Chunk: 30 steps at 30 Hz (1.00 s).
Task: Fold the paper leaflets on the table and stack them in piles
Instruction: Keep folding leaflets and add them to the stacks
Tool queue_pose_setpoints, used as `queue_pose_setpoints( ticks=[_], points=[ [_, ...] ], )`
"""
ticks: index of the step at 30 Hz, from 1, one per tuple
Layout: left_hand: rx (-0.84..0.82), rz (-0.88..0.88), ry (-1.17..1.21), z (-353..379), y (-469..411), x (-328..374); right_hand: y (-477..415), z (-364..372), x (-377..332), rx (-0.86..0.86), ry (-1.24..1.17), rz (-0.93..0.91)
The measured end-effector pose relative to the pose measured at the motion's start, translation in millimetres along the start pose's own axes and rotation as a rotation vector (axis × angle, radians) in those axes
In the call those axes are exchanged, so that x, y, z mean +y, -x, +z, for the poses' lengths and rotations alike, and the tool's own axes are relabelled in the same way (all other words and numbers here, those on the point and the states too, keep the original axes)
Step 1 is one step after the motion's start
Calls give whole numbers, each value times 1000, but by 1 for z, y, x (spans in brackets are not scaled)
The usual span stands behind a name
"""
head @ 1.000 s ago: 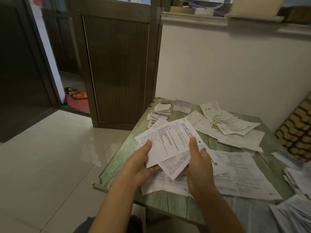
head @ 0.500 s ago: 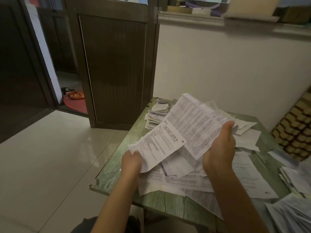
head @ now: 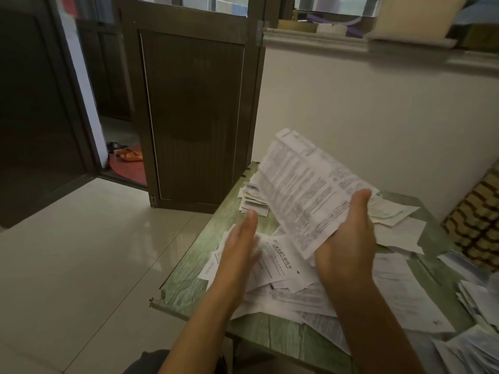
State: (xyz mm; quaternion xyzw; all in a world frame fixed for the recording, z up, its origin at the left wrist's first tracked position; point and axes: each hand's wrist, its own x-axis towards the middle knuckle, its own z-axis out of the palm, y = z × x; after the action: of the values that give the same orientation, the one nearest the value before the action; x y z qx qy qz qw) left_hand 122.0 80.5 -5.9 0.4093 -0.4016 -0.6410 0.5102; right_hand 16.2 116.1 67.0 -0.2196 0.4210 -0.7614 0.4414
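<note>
Two hands: we see both of them over the green table.
Right hand: our fingers curl round the near edge of one big leaflet. The thumb points up.
Left hand: our fingers are straight and flat and hold nothing. The hand looks blurry, low over the loose papers.
Where the leaflet is: up in the air above the heap, tilted away from us. Only the right hand has it.
Folded pile: it sits at the far corner of the table, partly hidden behind the leaflet.
Step now: we think the left hand needs to take the other side so we can fold.
What could go wrong: one hand alone holds a big floppy sheet, so it may droop, crease in the wrong spot or slip out.
Another worry: the left hand is close to the loose papers near the table edge. A quick swipe could knock some onto the floor.
Last worry: a crooked fold would make the pile lean.
</note>
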Motion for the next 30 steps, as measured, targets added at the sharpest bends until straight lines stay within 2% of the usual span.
queue_pose_setpoints(
  ticks=[2, 4, 6, 11, 14, 16, 18, 20, 22, 24, 27, 30],
  points=[
    [-275, -273, 412, -3, 0, 5, 12, -1, 15, -1, 7, 87],
    [-459, -317, 631, -8, 0, 6, 20, -6, 29, 11, 6, 148],
    [-486, -303, 667, -10, 3, 6, 22, -10, 37, 4, 31, 173],
    [-427, -290, 631, -16, 1, 6, 9, -26, 42, 67, 227, 72],
    [-432, -264, 654, -19, 2, 13, -2, -37, 44, 64, 264, 181],
    [-472, -255, 702, -21, 1, 15, -9, -41, 44, -74, 154, 419],
    [-485, -252, 695, -23, -1, 15, -14, -42, 38, -308, -61, 659],
    [-495, -265, 685, -24, -3, 14, -13, -42, 31, -460, -216, 752],
    [-516, -275, 682, -26, -4, 14, -17, -40, 30, -436, -150, 640],
    [-530, -269, 666, -27, -4, 14, -19, -39, 28, -281, -51, 437],
    [-494, -248, 615, -26, -4, 14, -19, -40, 27, -156, 108, 95],
    [-410, -233, 590, -25, -6, 12, -18, -41, 29, -66, 249, -63]
  ],
)
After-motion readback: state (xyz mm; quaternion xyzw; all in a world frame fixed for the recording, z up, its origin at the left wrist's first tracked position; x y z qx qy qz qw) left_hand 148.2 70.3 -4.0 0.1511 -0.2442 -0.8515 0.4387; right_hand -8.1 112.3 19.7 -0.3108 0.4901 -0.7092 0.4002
